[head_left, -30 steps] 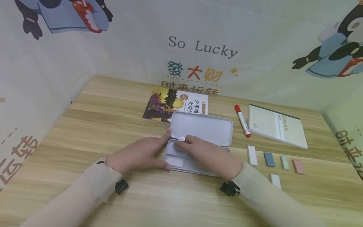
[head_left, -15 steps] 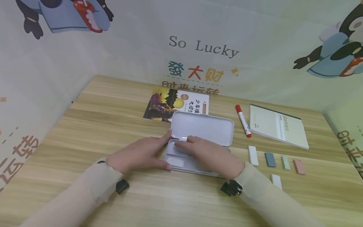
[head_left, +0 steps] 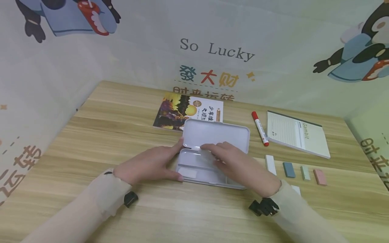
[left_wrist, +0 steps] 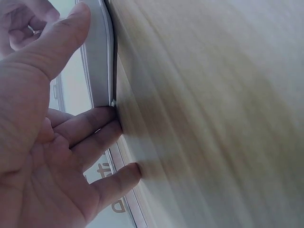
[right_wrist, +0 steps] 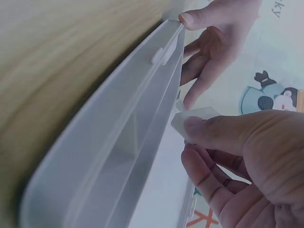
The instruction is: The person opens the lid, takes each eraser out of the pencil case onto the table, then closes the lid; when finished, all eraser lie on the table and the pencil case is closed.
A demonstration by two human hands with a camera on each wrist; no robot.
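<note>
1. Pinching a small, whitish, flat block (right_wrist: 205, 112) between thumb and fingers, your right hand (head_left: 240, 165) hangs over a long, pale grey, compartmented plastic case (head_left: 209, 184)
2. Your left hand (head_left: 149, 165), apart from the right, spans the case's left end with loosely extended fingers, thumb touching the near corner; how firmly it presses, you cannot tell
3. The case's pale grey, round-cornered lid (head_left: 215, 131) is swung back on the far side, overlapping in view a glossy, yellow-and-white paper book (head_left: 182, 111)
4. Inside the case, a white, rectangular block (head_left: 187, 173) lies in the near left compartment
5. To your right, a blue-grey, rectangular block (head_left: 289, 169) lies near a white, red-capped plastic marker (head_left: 260, 129) on the wood-grain table (head_left: 121, 114)
</note>
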